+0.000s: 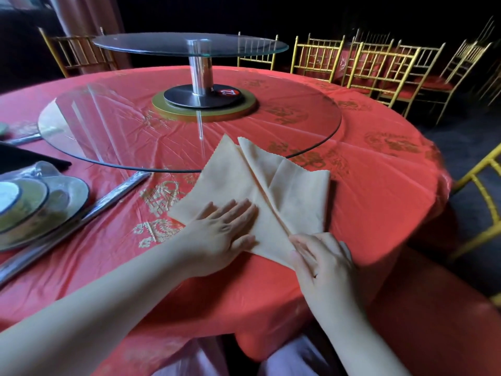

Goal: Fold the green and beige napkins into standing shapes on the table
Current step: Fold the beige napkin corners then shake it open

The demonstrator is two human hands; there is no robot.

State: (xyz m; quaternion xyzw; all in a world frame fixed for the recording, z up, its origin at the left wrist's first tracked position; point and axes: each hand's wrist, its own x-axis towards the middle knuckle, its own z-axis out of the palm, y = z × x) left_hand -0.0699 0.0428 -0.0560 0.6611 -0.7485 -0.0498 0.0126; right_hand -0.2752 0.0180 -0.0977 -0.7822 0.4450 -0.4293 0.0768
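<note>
A beige napkin point(238, 180) lies flat on the red tablecloth point(366, 191) near the table's front edge, folded into a kite-like shape with two flaps meeting along a centre crease. My left hand point(225, 229) rests flat on the left flap, fingers straight. My right hand point(322, 264) is at the napkin's near tip, its fingers lying along the crease and covering the point. Whether it pinches the cloth I cannot tell. No green napkin is in view.
A glass turntable point(108, 126) covers the table's middle, with a smaller raised glass tier point(189, 44) on a metal post. Wrapped plates and bowls point(35, 204) and wrapped chopsticks point(89, 210) lie at the left. Gold chairs point(379, 66) ring the far side.
</note>
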